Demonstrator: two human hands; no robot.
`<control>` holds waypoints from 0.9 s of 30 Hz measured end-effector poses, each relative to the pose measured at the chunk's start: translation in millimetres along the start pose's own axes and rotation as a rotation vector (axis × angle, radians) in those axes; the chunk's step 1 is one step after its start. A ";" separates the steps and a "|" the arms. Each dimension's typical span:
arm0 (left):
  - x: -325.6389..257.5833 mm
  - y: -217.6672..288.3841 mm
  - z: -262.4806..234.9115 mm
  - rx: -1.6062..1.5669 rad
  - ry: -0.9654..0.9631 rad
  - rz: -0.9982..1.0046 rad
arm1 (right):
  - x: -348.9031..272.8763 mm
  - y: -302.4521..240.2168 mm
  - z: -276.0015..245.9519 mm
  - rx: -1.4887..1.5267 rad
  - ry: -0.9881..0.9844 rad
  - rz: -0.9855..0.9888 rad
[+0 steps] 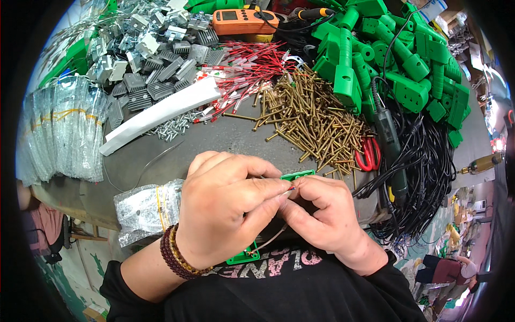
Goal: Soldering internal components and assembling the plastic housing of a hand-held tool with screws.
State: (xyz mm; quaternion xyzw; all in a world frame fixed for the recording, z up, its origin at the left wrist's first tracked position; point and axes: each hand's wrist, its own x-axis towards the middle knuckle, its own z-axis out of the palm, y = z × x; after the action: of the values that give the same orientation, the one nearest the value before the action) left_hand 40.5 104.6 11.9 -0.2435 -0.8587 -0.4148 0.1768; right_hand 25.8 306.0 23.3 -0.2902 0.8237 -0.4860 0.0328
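Note:
My left hand (230, 196) and my right hand (324, 209) meet in front of my chest, thumbs and forefingers pinched together. A tiny red wire end (292, 188) shows between the fingertips; the rest of it is hidden. Just beyond them a green plastic piece (298, 175) sticks out, partly covered by my fingers. Below my left hand lies another green plastic part (244, 255) with screw holes; whether the two are one housing I cannot tell. A pale thin cable (274, 236) curves between this part and my hands.
A clear plastic bag bundle (147, 209) lies by my left wrist. Beyond are brass-coloured screws (316, 121), red-wired parts (252, 64), grey heat sinks (155, 80), green housings (397, 59) and an orange meter (244, 21). At right are red-handled pliers (368, 154), a dark tool (390, 145) and black cables (424, 172).

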 end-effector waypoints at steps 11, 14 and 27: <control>-3.1 -0.2 6.7 0.001 0.041 0.069 | 13.8 10.0 -25.0 -0.457 0.088 -0.498; -5.1 1.0 9.1 0.081 0.082 0.131 | 8.9 -3.4 -27.8 -0.054 -0.122 0.023; -8.0 -1.8 10.4 0.017 0.118 0.176 | 11.1 10.5 -34.7 -0.625 -0.112 -0.622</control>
State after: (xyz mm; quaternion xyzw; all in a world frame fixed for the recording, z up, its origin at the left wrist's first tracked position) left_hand 44.9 109.7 0.6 -0.2915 -0.8256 -0.4040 0.2651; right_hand 0.3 331.3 35.4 -0.5463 0.8014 -0.1839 -0.1596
